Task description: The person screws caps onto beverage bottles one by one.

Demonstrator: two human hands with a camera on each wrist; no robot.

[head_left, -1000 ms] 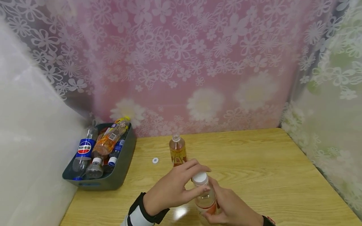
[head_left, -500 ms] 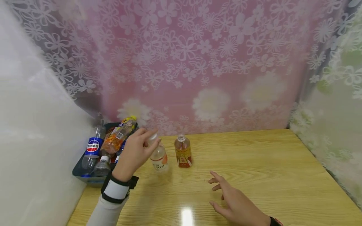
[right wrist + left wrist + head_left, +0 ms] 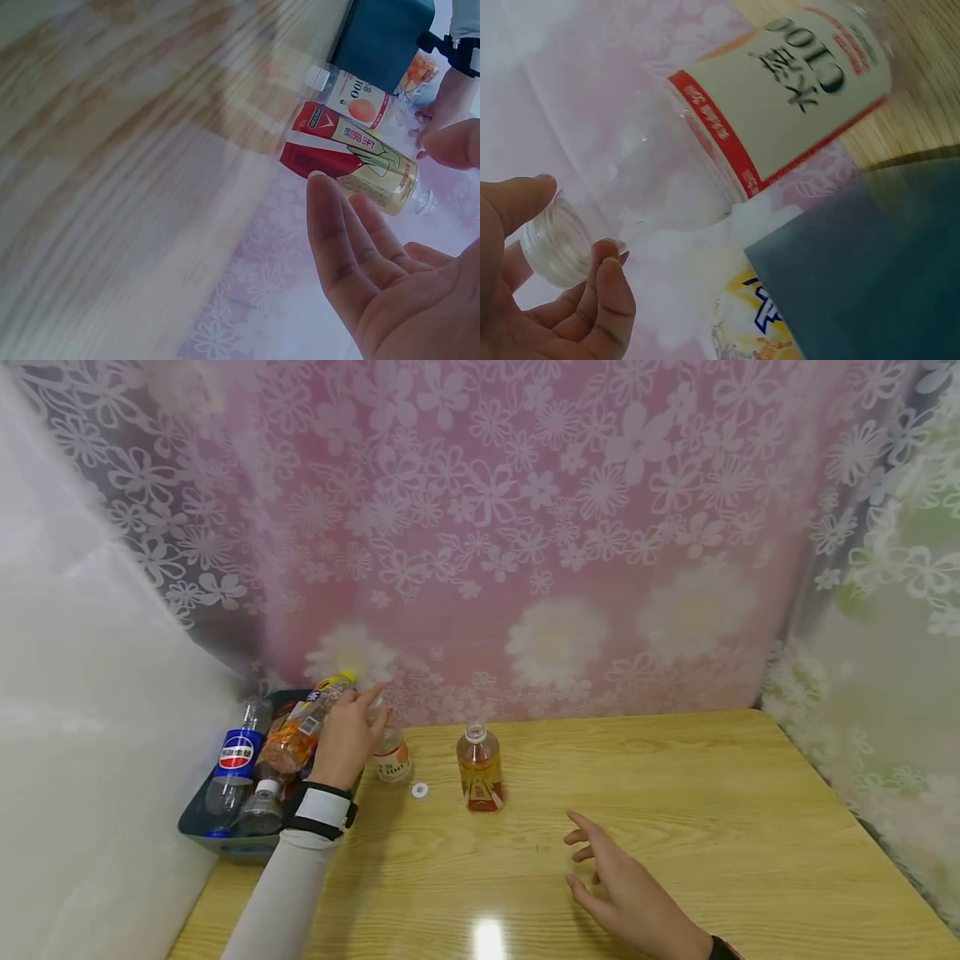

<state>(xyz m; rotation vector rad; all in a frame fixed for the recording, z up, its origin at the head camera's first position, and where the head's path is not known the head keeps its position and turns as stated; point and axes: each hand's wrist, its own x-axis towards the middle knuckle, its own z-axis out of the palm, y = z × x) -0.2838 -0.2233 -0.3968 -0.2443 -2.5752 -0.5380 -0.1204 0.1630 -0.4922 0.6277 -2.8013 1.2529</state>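
Note:
In the head view, my left hand is at the right side of the bin. Its thumb and fingers curl round the pale top of a clear plastic bottle, labelled C100 in the left wrist view. The bottle is upright, at or just above the table; I cannot tell whether its base touches. My right hand hovers over the front right of the table, holding nothing, its fingers loosely extended. An uncapped tea bottle with a yellow and red label stands between the hands, part full of amber drink.
A dark grey-blue bin full of plastic bottles stands at the left, a Pepsi bottle among them. A small white disc lies before the C100 bottle. Flowered curtains close off the back and sides of the wooden table.
The C100 bottle, first held in both hands, has moved left and back in my left hand to beside the bin. My right hand has let go and stayed at the front right.

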